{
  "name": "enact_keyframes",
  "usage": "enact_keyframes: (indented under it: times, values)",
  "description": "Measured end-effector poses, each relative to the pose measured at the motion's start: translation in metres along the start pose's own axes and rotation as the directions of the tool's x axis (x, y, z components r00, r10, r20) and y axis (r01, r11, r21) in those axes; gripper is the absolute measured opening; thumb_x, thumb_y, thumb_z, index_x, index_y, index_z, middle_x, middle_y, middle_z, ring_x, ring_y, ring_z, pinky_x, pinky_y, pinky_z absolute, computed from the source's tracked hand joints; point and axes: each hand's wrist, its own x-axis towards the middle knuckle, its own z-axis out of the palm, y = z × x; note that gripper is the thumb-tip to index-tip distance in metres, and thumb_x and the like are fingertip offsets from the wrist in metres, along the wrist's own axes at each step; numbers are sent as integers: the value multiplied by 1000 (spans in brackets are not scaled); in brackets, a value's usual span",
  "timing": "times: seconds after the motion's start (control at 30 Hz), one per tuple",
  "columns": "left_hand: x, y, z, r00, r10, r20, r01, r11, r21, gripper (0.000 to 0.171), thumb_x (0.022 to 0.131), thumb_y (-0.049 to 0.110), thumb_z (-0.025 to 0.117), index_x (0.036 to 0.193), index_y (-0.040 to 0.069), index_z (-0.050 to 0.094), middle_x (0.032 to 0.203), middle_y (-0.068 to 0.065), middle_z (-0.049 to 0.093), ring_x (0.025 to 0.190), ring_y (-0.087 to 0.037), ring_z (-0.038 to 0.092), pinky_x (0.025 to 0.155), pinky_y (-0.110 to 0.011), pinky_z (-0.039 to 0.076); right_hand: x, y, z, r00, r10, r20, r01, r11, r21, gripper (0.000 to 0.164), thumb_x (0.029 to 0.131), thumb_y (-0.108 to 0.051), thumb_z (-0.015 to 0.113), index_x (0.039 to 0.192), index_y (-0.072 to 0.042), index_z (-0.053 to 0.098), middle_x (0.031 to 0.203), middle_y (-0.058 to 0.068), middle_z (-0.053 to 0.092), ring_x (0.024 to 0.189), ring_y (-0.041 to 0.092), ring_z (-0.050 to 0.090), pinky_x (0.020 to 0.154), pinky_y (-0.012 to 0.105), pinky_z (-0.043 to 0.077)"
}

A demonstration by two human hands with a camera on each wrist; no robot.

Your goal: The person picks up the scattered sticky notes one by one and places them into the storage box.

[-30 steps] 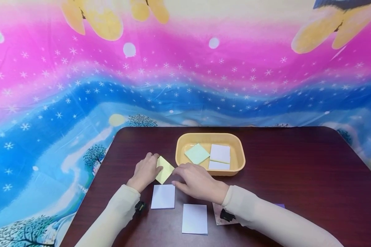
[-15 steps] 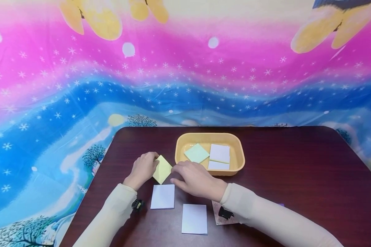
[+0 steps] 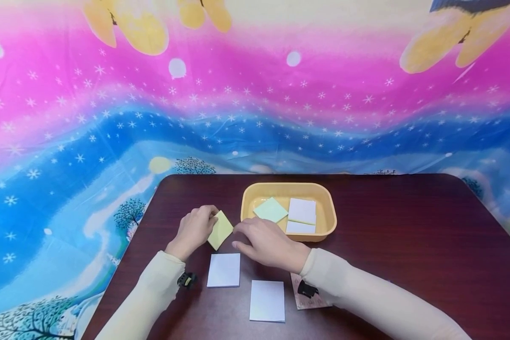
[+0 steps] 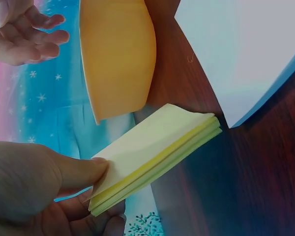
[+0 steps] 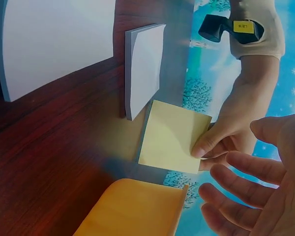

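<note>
Yellow note pad (image 3: 221,232), left of the tub (image 3: 332,215), has the left hand's (image 3: 193,231) fingers clamped on it; the right hand's (image 3: 269,244) fingers are apart, empty. Inside already: 1 green pad (image 3: 270,210) and 2 white-faced pads (image 3: 302,208); 2 plain pads (image 3: 224,270) lie outside. The note pad, near-square, shows no clear long axis; 1 corner points nearward.

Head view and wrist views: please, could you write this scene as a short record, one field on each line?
Left hand: pinches the yellow notepad, tilted
Right hand: holds nothing, apart from the yellow notepad
Tub: contains a green pad and two white-topped pads, overlapping
Table: also bears two separate white pads
Partly hidden: pinkish patterned item, by the right sleeve
Backdrop: pink and blue cloth with snowflakes
</note>
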Motion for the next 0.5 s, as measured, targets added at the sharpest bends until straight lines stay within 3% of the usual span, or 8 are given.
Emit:
enact_keyframes:
  times: [0.5]
  values:
    - [-1,1,-12,1000,21,-13,-21,1000,3,19,98,16,65,114,9,73,98,-9,77,62,-15,61,51,-29,42,5,0,-3,1000,4,-22,-4,1000,3,31,97,-34,65,116,-11,72,109,3,75,99,17,69,83,38,57]
